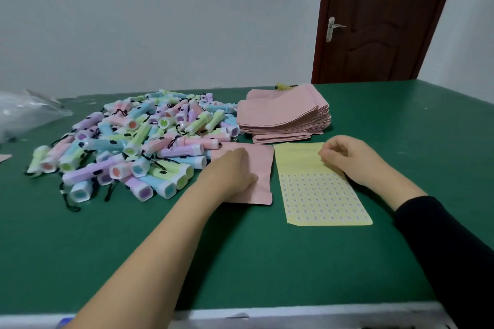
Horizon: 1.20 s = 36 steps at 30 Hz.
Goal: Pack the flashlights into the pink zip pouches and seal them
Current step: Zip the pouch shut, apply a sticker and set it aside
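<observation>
One pink pouch (263,165) lies flat on the green surface (267,262) beside the flashlight pile (133,141). My left grip (232,171) rests on it, fingers relaxed. My right grip (344,157) curls at the yellow sticker sheet (318,195); I cannot tell whether it pinches anything.

Glossy plastic flashlights (128,147) heaped on a matt green table (267,262); varnished wooden door (379,18).
</observation>
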Each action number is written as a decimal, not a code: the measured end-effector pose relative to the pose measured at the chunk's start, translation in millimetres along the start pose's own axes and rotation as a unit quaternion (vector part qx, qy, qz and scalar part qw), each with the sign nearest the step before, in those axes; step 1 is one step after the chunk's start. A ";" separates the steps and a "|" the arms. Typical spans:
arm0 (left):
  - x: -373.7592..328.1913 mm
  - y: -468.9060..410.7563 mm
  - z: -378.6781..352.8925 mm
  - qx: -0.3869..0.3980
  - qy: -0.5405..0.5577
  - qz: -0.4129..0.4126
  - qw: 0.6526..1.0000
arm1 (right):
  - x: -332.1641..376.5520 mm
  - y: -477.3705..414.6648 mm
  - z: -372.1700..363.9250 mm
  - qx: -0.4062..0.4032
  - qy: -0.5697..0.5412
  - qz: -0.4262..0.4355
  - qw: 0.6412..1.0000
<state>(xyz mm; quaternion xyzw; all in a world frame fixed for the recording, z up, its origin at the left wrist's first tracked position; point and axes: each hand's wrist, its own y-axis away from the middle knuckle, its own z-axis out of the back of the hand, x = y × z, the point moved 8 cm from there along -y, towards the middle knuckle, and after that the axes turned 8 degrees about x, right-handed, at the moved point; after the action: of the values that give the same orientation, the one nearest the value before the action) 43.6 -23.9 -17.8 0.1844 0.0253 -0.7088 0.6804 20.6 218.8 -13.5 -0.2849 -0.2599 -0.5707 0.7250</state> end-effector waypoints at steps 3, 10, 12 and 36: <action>4.3 5.9 8.5 -0.071 0.063 -0.009 0.995 | 7.8 -0.9 -3.8 -0.002 -0.089 -0.006 0.996; 10.3 18.2 49.1 -0.215 0.292 -0.098 0.927 | 36.1 -10.1 -25.6 0.065 -0.499 -0.036 0.863; 10.2 14.8 57.6 -0.162 0.483 -0.147 0.848 | 52.3 -18.6 -27.3 0.061 -0.562 -0.029 0.824; 47.9 -20.3 14.2 0.110 0.668 -0.063 0.733 | 78.6 -41.5 -48.0 -0.019 -0.357 -0.025 0.934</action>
<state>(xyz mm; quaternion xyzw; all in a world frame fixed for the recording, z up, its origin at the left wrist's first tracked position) 20.3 -72.3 -23.1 0.6819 0.4066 -0.4423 0.4173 -0.7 123.6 12.8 -0.4771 -0.4976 -0.4546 0.5640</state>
